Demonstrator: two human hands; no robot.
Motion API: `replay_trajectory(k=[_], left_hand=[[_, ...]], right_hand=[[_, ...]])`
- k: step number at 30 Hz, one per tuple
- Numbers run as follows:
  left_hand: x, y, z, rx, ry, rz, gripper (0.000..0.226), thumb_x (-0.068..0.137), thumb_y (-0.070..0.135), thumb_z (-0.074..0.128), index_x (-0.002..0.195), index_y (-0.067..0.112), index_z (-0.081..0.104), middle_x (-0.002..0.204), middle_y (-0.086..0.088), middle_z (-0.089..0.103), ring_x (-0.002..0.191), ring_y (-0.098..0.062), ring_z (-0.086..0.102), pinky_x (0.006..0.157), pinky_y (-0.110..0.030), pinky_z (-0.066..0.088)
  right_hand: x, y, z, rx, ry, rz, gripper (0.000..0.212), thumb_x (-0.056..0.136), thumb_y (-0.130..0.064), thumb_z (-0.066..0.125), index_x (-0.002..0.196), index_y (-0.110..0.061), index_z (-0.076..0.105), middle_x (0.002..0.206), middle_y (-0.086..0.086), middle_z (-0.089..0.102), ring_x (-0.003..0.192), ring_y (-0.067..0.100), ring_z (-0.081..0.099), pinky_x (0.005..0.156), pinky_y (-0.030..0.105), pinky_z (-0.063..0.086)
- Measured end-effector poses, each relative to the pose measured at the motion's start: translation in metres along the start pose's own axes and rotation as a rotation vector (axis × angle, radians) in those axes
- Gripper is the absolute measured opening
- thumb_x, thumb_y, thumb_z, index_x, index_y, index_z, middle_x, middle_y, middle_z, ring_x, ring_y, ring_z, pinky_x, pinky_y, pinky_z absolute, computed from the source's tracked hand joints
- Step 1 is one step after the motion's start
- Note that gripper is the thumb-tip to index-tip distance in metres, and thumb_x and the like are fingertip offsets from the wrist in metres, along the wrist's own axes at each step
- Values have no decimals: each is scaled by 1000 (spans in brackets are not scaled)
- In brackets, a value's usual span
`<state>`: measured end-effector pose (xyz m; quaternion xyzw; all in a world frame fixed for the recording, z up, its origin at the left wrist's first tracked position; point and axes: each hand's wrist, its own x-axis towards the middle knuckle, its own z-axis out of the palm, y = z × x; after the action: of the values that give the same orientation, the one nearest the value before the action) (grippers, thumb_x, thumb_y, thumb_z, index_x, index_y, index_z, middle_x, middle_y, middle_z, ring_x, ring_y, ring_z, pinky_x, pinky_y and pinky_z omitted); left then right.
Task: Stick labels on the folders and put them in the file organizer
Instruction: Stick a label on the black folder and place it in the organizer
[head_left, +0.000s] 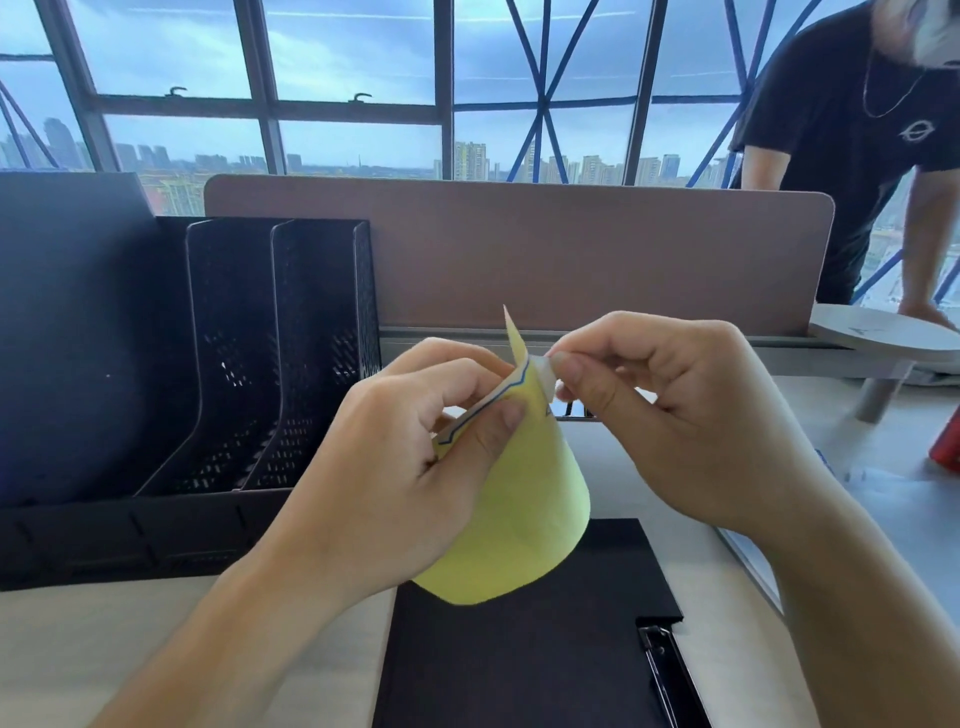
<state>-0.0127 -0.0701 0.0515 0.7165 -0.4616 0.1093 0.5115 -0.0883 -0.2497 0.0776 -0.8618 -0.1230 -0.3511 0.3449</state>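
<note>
A yellow label sheet curls in the air above the desk, its backing side toward me. My left hand pinches the sheet's upper edge, where a blue-bordered label shows. My right hand pinches a small white label corner at the top of the sheet. Below the sheet a black folder lies flat on the desk, with a metal clip at its right edge. The black mesh file organizer stands at the left with open slots, and its leftmost part looks filled by a dark folder.
A brown desk partition runs behind the hands. A person in a black shirt leans over at the far right. Near them are a round wooden stool top and a red object. Windows fill the background.
</note>
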Motion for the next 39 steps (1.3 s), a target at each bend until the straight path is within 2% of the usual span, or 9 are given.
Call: replay_trajectory(k=[7,14,18,20,23,26,31,37,39], left_hand=[[-1,-1,-1,25,31,-72,21,92,42,55,83,30,69,79,12,70,71,-8,66,60,-20,49],[-4,2,3,-76,17,-120,17,91,45,56,94,34,70,79,1,73,68,-32,68,57,-51,54],[-2,3,4,-110,-19,-104,18,94,42,59,106,35,70,91,10,75,76,-22,72,67,-48,57],[-1,1,3,-117,-27,-95,20,95,37,61,113,37,69,97,12,75,81,-21,73,74,-45,57],[0,-1,2,-192,-68,-106,30,93,34,60,122,43,65,104,0,75,90,-44,67,75,-57,56],[0,-4,1,-208,-70,-124,30,91,34,61,118,45,66,102,-3,75,89,-49,65,74,-62,55],[3,-17,1,-137,-5,-146,14,94,21,66,102,30,72,92,12,76,86,-9,72,77,-34,59],[6,-27,-3,135,81,-52,14,93,24,66,100,33,74,95,28,72,90,4,67,73,-12,49],[6,-32,-3,312,107,3,15,94,22,65,99,33,74,94,24,72,91,-1,65,77,-17,49]], right_hand=[[2,3,-2,40,46,76,19,94,-17,61,83,-29,69,79,-17,71,73,4,70,63,9,48],[-2,1,7,118,36,134,13,89,-26,61,81,-24,72,76,-4,73,69,19,70,68,40,59],[-1,-1,11,88,12,146,20,77,-48,75,85,-30,69,81,-13,72,73,11,68,70,31,58],[1,2,10,70,10,140,18,77,-41,82,86,-30,69,82,-15,72,72,11,68,70,30,58],[2,6,6,113,20,154,7,84,-21,78,85,-27,73,80,-9,74,71,15,70,70,35,60],[2,8,3,130,16,144,9,86,-14,76,84,-23,73,80,-6,75,73,13,71,74,36,60],[2,11,-1,146,32,145,10,84,-14,77,81,-22,73,78,-2,75,72,18,71,76,38,59],[7,33,-9,141,66,192,11,84,-14,77,79,-23,73,76,3,74,72,34,66,71,46,57],[8,48,-9,163,59,252,10,84,-15,78,79,-23,73,76,5,73,68,31,65,73,51,56]])
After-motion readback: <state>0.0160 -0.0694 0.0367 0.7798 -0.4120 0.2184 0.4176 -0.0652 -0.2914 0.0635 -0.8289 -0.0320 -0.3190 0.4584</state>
